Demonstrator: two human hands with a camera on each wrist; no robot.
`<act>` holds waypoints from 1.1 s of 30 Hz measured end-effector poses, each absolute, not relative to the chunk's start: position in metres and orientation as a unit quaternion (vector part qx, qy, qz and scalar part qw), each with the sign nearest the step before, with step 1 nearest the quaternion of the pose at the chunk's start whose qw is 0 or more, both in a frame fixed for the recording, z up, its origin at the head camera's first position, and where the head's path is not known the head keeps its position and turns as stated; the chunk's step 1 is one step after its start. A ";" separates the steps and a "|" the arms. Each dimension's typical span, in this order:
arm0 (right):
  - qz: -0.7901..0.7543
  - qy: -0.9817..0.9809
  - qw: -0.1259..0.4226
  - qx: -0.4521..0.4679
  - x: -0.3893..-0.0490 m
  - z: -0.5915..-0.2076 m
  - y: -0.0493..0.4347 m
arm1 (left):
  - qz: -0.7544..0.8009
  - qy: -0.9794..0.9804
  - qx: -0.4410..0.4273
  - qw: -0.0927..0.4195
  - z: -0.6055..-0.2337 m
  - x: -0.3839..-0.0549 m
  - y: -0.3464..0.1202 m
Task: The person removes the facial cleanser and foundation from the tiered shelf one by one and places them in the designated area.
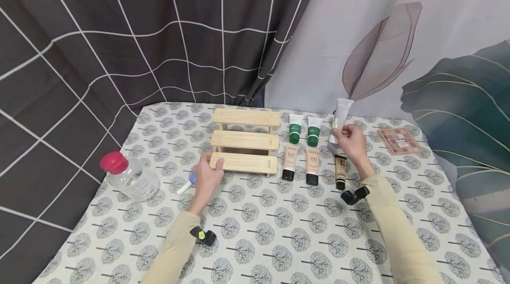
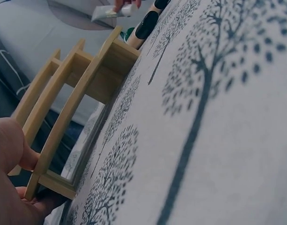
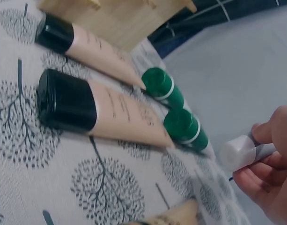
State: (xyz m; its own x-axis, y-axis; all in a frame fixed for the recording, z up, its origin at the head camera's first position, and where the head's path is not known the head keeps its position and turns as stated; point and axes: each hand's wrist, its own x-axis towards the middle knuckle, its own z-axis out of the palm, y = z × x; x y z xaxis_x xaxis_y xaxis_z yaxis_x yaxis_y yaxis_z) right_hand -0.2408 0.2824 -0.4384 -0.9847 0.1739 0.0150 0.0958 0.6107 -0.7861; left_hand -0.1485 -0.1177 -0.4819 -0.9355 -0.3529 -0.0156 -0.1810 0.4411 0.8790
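Observation:
A three-tier wooden display rack [image 1: 245, 141] stands near the back of the table. My left hand [image 1: 209, 176] grips the left end of its lowest, front step, thumb on one face and fingers beneath in the left wrist view. At the back right, my right hand [image 1: 352, 142] pinches a pale grey tube [image 1: 342, 113] near its white cap [image 3: 238, 153], the tube's flat end up. Left of that hand stand two white-and-green tubes [image 1: 295, 129]. In front are two beige BB cream tubes [image 1: 312, 166] with black caps and a smaller tan tube [image 1: 340, 171].
A clear bottle with a red cap [image 1: 115, 162] is tilted at the far left. A small white-and-blue item [image 1: 187, 184] lies beside my left hand, partly hidden. To the right is an eyeshadow palette [image 1: 400, 141]. A dark checked curtain [image 1: 147, 44] hangs behind the table.

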 end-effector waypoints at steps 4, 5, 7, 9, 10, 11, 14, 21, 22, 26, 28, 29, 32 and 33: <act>0.405 -0.909 0.031 -0.091 -0.243 -0.446 0.289 | -0.509 -0.842 0.157 0.087 -0.481 -0.148 -0.117; 0.398 -0.912 0.025 -0.097 -0.243 -0.449 0.291 | -0.509 -0.842 0.155 0.087 -0.481 -0.148 -0.117; 0.386 -0.916 0.014 -0.109 -0.244 -0.452 0.294 | -0.508 -0.843 0.152 0.087 -0.480 -0.148 -0.116; 0.377 -0.918 0.000 -0.121 -0.246 -0.457 0.297 | -0.508 -0.844 0.151 0.088 -0.480 -0.148 -0.116; 0.374 -0.919 -0.007 -0.127 -0.247 -0.459 0.299 | -0.507 -0.844 0.150 0.088 -0.480 -0.148 -0.116; 0.373 -0.918 -0.013 -0.131 -0.248 -0.461 0.300 | -0.507 -0.844 0.150 0.089 -0.480 -0.148 -0.116; 0.358 -0.923 -0.018 -0.141 -0.250 -0.464 0.302 | -0.507 -0.844 0.151 0.089 -0.481 -0.148 -0.117; 0.329 -0.935 -0.026 -0.132 -0.253 -0.462 0.305 | -0.502 -0.846 0.153 0.097 -0.482 -0.149 -0.117; 0.327 -0.935 -0.028 -0.133 -0.253 -0.462 0.304 | -0.501 -0.846 0.151 0.098 -0.482 -0.149 -0.117; 0.323 -0.937 -0.033 -0.131 -0.253 -0.463 0.303 | -0.500 -0.846 0.152 0.102 -0.482 -0.150 -0.117; 0.326 -0.935 -0.031 -0.132 -0.252 -0.464 0.301 | -0.500 -0.846 0.154 0.102 -0.482 -0.149 -0.118; 0.329 -0.934 -0.031 -0.133 -0.252 -0.464 0.301 | -0.501 -0.845 0.156 0.101 -0.482 -0.149 -0.118; 0.330 -0.934 -0.021 -0.135 -0.251 -0.466 0.300 | -0.505 -0.843 0.159 0.097 -0.482 -0.149 -0.117; 0.330 -0.934 -0.019 -0.134 -0.251 -0.467 0.300 | -0.505 -0.843 0.158 0.096 -0.482 -0.149 -0.118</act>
